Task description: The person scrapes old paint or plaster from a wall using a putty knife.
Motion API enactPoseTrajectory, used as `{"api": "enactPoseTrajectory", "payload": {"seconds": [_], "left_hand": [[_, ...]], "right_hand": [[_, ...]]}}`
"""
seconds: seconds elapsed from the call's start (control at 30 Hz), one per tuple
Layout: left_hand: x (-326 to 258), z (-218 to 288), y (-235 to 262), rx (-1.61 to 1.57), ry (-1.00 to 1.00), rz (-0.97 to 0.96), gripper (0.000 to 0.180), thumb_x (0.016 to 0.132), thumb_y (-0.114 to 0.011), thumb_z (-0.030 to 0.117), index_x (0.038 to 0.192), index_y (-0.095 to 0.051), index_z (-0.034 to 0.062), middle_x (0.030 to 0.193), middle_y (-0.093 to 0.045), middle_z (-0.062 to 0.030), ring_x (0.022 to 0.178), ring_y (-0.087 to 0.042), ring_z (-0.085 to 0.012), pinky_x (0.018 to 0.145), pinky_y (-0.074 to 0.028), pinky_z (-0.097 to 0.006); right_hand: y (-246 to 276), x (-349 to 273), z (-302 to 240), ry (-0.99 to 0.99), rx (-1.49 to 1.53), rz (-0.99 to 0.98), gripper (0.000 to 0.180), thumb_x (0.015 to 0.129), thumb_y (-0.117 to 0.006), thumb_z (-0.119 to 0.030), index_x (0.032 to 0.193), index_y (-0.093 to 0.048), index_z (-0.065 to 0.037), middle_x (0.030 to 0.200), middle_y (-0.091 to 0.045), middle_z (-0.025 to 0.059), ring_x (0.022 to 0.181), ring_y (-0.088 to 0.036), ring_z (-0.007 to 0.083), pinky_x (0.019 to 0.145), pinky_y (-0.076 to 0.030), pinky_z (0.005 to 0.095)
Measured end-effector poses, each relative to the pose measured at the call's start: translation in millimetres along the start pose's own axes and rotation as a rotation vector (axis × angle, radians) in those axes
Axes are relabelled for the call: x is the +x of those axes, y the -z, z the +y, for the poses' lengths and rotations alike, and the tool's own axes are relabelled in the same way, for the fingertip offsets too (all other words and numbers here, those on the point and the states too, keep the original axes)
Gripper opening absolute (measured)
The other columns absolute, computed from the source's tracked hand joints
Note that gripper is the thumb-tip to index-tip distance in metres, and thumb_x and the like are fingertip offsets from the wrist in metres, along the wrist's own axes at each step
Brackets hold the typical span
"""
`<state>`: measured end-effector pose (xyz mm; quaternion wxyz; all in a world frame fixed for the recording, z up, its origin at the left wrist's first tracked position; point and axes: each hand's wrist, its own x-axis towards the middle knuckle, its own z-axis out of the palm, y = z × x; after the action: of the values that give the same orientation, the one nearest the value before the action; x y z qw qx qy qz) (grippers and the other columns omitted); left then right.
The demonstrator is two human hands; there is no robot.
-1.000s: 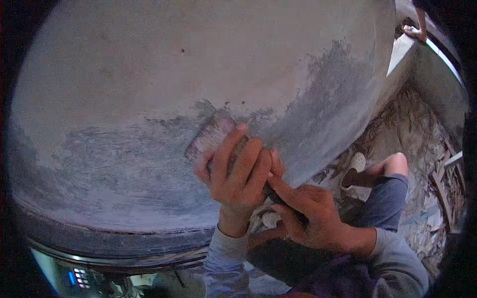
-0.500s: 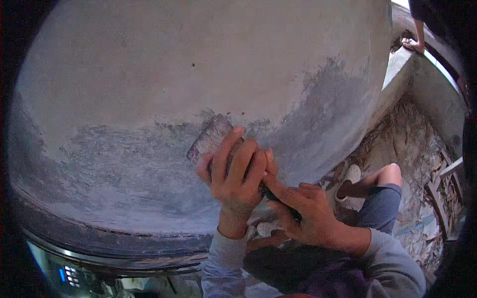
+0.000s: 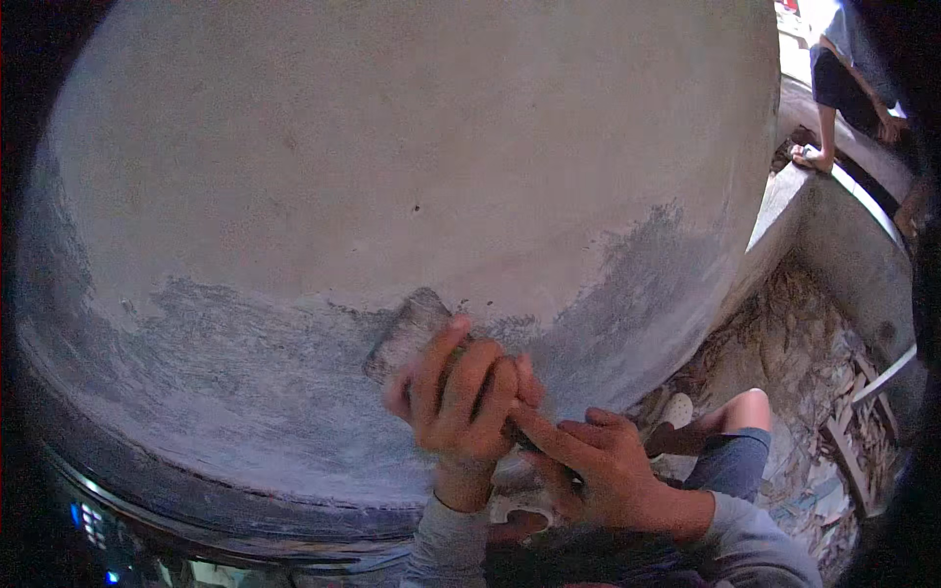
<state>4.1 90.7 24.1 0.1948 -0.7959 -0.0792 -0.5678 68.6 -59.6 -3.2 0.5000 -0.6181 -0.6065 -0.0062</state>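
Passage is allowed across the pale curved surface [image 3: 412,147], above and left of the flat tool [image 3: 405,330]. At the tool's lower right, the way is blocked by the left hand [image 3: 456,397], then the right hand [image 3: 613,475]; farther right, a bent leg [image 3: 742,441] is met. Below, the surface is edged by a dark rim [image 3: 235,514].

The left forearm [image 3: 446,544], in a pale grey sleeve, rises from the lower edge, and the left hand [image 3: 461,407] shows its back, slightly blurred, with fingers [image 3: 470,374] spread a little apart and bent in a grip. The right forearm [image 3: 753,544], sleeved alike, slants in from the lower right to a bare wrist, and the right hand [image 3: 610,477] sits lower, curled, one finger stretched out to the left hand's edge. Beyond the right arm, a bare knee [image 3: 750,408] is bent.
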Motion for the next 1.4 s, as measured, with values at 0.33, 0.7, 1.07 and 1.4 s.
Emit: {"api": "enactPoseTrajectory", "payload": {"seconds": [0.33, 0.7, 1.07, 1.4], "left_hand": [[-3.8, 3.8, -5.1, -0.044, 0.065, 0.021, 0.013, 0.082, -0.069, 0.024, 0.071, -0.065, 0.0195, 0.086, -0.067, 0.0077, 0.105, -0.066, -0.0178, 0.092, -0.033, -0.039], [0.0, 5.3, -2.0, -0.074, 0.103, 0.057, 0.011, 0.081, -0.071, 0.023, 0.072, -0.066, 0.0185, 0.088, -0.068, 0.0071, 0.104, -0.066, -0.0186, 0.092, -0.033, -0.039], [1.9, 8.8, -6.9, -0.054, 0.144, 0.061, 0.010, 0.080, -0.072, 0.021, 0.071, -0.067, 0.0170, 0.089, -0.068, 0.0060, 0.106, -0.065, -0.0196, 0.096, -0.034, -0.041], [7.8, 3.9, -0.1, -0.026, 0.089, 0.031, 0.011, 0.079, -0.073, 0.021, 0.071, -0.067, 0.0167, 0.091, -0.068, 0.0059, 0.106, -0.065, -0.0183, 0.095, -0.034, -0.039]], "right_hand": [[6.7, -1.7, -1.5, -0.050, 0.051, -0.022, 0.053, 0.082, -0.067, -0.004, 0.133, -0.056, -0.002, 0.068, -0.063, 0.0062, 0.055, -0.060, 0.0221, 0.055, -0.044, 0.0343], [8.2, -0.6, -4.9, -0.061, 0.068, -0.014, 0.055, 0.081, -0.068, -0.002, 0.134, -0.055, -0.003, 0.072, -0.065, 0.0077, 0.056, -0.061, 0.0221, 0.056, -0.044, 0.0326], [6.8, 0.0, -0.5, -0.053, 0.071, -0.023, 0.077, 0.077, -0.076, -0.019, 0.146, -0.044, -0.013, 0.070, -0.064, 0.0044, 0.059, -0.062, 0.0237, 0.058, -0.045, 0.0369], [8.8, 7.0, -8.8, -0.044, 0.097, 0.025, 0.066, 0.083, -0.070, -0.013, 0.144, -0.046, -0.012, 0.070, -0.065, 0.0066, 0.057, -0.063, 0.0272, 0.058, -0.048, 0.0395]]}}
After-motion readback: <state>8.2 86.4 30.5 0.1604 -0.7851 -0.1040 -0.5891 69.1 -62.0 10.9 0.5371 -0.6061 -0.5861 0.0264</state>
